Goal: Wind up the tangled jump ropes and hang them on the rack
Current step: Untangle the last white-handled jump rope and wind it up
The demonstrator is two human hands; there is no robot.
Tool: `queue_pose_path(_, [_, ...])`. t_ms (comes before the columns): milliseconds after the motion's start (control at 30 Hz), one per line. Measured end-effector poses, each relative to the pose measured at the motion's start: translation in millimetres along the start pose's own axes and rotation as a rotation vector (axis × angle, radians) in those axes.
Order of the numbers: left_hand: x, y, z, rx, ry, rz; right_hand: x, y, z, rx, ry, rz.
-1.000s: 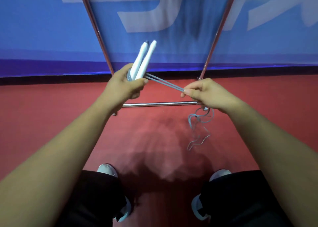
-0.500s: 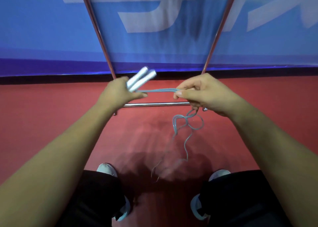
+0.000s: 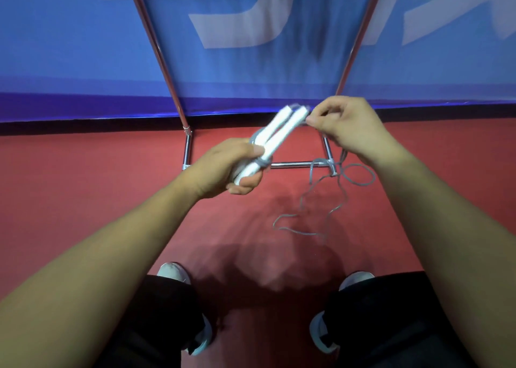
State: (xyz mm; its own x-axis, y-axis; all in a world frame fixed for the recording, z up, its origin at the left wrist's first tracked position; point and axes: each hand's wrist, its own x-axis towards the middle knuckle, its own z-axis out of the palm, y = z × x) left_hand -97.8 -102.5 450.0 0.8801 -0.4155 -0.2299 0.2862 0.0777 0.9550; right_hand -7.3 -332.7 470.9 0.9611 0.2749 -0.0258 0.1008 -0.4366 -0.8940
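Note:
My left hand [image 3: 231,169] grips the two white jump-rope handles [image 3: 275,135] side by side, their free ends pointing up and to the right. A few turns of grey cord [image 3: 264,162] wrap the handles near my fingers. My right hand [image 3: 346,124] pinches the cord at the handles' upper tips. The loose grey rope [image 3: 339,200] hangs from under my right hand and trails in loops onto the red floor. The chrome rack [image 3: 293,164] stands just beyond my hands, its two poles rising out of view.
A blue banner [image 3: 83,46] with white lettering runs along the wall behind the rack. The red floor [image 3: 83,186] stretches left and right. My two shoes [image 3: 173,274] and dark trouser legs are at the bottom of the view.
My left hand has turned the handles so their tips point up and right. My right hand rose to the tips with the cord. More cord lies round the handles, and the loose end swung right.

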Motion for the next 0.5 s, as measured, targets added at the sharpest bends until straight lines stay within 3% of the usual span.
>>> queue_pose_path(100, [6, 0, 2, -0.268, 0.140, 0.060, -2, 3, 6, -0.025, -0.154, 0.015])
queue_pose_path(267, [7, 7, -11, -0.505, 0.333, 0.223, -7, -1, 5, -0.061, -0.376, 0.045])
queue_pose_path(367, [4, 11, -19, -0.509, 0.393, 0.181, -11, -3, 6, -0.014, -0.391, 0.105])
queue_pose_path(500, [1, 10, -30, -0.384, 0.443, 0.078, -20, -16, 2, -0.140, -0.447, 0.050])
